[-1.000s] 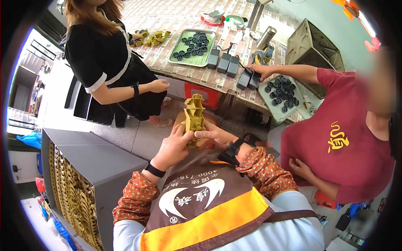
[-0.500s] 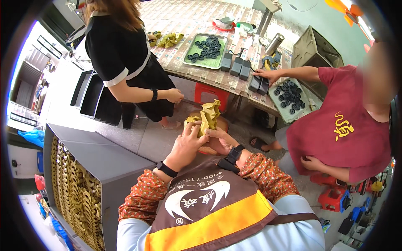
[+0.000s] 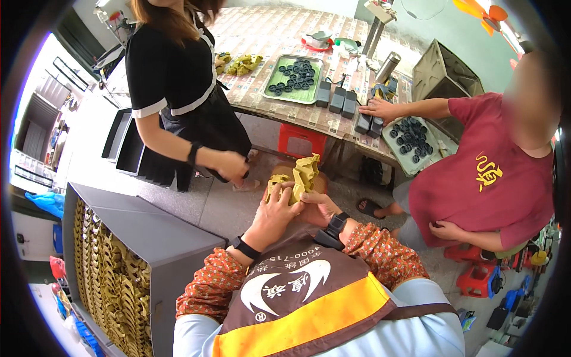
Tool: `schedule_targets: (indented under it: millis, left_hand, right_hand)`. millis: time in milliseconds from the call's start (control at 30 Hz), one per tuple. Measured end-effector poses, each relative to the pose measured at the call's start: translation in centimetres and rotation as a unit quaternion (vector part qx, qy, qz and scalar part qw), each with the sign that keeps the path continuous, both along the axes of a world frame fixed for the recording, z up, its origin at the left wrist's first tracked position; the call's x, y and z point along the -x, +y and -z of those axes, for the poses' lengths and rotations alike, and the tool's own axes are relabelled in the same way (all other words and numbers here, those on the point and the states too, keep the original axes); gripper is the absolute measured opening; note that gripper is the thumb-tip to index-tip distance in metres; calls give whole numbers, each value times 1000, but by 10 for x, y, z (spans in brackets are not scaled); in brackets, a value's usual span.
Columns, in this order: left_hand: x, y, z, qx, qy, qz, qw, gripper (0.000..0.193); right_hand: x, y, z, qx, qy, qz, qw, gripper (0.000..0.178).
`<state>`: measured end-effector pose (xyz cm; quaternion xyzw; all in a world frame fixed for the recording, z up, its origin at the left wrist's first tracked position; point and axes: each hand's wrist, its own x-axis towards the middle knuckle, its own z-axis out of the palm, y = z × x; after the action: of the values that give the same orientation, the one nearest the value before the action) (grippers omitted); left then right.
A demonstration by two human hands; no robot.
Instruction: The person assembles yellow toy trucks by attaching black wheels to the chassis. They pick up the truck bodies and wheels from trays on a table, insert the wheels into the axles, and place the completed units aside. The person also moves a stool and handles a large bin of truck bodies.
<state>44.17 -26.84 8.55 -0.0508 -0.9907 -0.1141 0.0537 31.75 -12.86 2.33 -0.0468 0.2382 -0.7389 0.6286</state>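
Observation:
Both my hands are raised in front of my apron, close together around olive-yellow moulded plastic parts. My left hand [image 3: 270, 223] has its fingers wrapped over one part [image 3: 278, 180] and rests against a second, taller one. That taller part [image 3: 305, 177], with a jagged hollow shape, stands up between my hands. My right hand [image 3: 320, 209] grips its lower end, thumb and fingers closed on it. Whether the two parts are joined I cannot tell, since my fingers cover where they meet.
A big grey box [image 3: 172, 250] at my left holds rows of similar yellow parts. Ahead, a patterned table [image 3: 250, 95] carries trays of black round pieces [image 3: 294, 76] and grey blocks [image 3: 336, 100]. One person stands at the left; another, in a maroon shirt [image 3: 476, 172], sits at the right.
My hands and the yellow parts have shifted slightly right and down in view, still gripped. The standing person's forearm has swung lower and nearer to my hands.

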Motion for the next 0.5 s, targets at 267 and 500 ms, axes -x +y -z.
schedule_targets:
  millis: [267, 500]
  left_hand:
    - [2, 2, 3, 16, -3, -2, 1000, 44]
    - [24, 4, 1, 25, -14, 25, 999, 52]
  right_hand:
    - [-3, 0, -7, 24, -32, 2, 999, 66]
    - [9, 8, -23, 10, -16, 45, 999, 70]
